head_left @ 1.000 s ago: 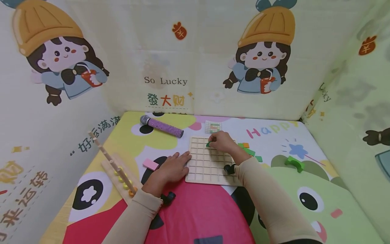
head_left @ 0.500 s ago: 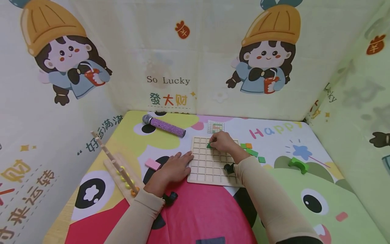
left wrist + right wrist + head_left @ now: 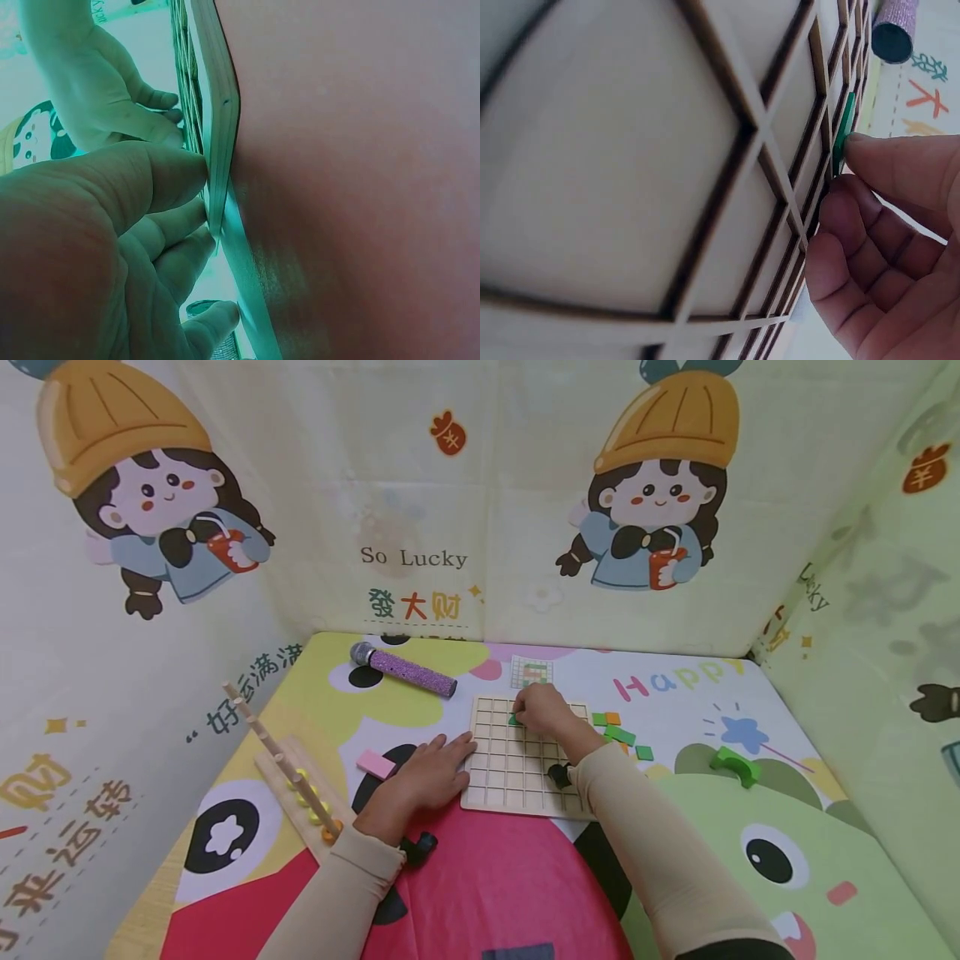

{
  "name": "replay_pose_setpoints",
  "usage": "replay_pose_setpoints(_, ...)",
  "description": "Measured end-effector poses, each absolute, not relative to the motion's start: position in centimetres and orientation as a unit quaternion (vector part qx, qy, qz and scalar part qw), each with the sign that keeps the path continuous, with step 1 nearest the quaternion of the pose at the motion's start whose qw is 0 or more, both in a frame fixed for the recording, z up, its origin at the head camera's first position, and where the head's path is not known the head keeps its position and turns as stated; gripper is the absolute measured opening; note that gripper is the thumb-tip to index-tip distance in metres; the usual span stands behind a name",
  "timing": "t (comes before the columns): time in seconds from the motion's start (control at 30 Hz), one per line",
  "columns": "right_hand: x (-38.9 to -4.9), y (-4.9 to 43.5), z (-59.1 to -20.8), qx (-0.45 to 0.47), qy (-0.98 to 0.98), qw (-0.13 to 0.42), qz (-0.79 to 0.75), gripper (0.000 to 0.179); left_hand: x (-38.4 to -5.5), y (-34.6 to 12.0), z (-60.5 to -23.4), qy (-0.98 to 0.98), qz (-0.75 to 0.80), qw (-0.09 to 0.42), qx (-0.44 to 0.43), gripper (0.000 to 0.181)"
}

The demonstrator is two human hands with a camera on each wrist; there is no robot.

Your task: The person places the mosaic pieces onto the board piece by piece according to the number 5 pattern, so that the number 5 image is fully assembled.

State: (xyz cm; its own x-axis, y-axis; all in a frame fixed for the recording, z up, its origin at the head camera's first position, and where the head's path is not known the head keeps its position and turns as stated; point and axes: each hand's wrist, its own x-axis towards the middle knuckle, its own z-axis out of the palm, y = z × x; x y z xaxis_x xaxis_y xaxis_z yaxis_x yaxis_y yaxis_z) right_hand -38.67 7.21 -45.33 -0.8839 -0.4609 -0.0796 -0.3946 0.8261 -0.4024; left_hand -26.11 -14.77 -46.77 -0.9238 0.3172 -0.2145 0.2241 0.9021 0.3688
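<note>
A light wooden grid board (image 3: pixel 498 777) lies flat on the table in the head view. My left hand (image 3: pixel 429 775) rests beside its left edge with fingers extended; in the left wrist view, fingertips (image 3: pixel 184 180) touch the board's side. Over the board's far rows, my right hand (image 3: pixel 547 710) pinches a small green tile (image 3: pixel 513 720). The right wrist view shows the thumb against this thin green tile (image 3: pixel 844 135), which is tilted at the grid bars. The other fingers are curled close to the board, and the tile's lower end is partly hidden.
Several green and orange tiles (image 3: pixel 619 735) lie right of the board. A small patterned grid card (image 3: pixel 532 672) is behind it. Leftward are a pink block (image 3: pixel 375 765), a purple microphone (image 3: pixel 408 673) and a wooden peg stand (image 3: pixel 288 785). A green arch block (image 3: pixel 735 766) sits far right.
The right hand and forearm have shifted slightly, still with the green tile, uncovering an orange tile beside the green ones. The left hand stays at the board's edge.
</note>
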Motion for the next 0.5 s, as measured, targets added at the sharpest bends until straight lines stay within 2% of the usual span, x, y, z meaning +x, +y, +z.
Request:
replay_pose_setpoints(0.23, -37.7, 8.8, -45.1, -0.241, 0.940, 0.094, -0.223, 0.022, -26.0, -14.4, -47.1, 0.967, 0.166, 0.135, 0.136, 0.057)
replay_pose_setpoints(0.5, -36.9, 13.4, -44.2, -0.225, 0.937, 0.094, -0.252, 0.027, -25.8, -14.2, -46.9, 0.967, 0.173, 0.134, 0.134, 0.058)
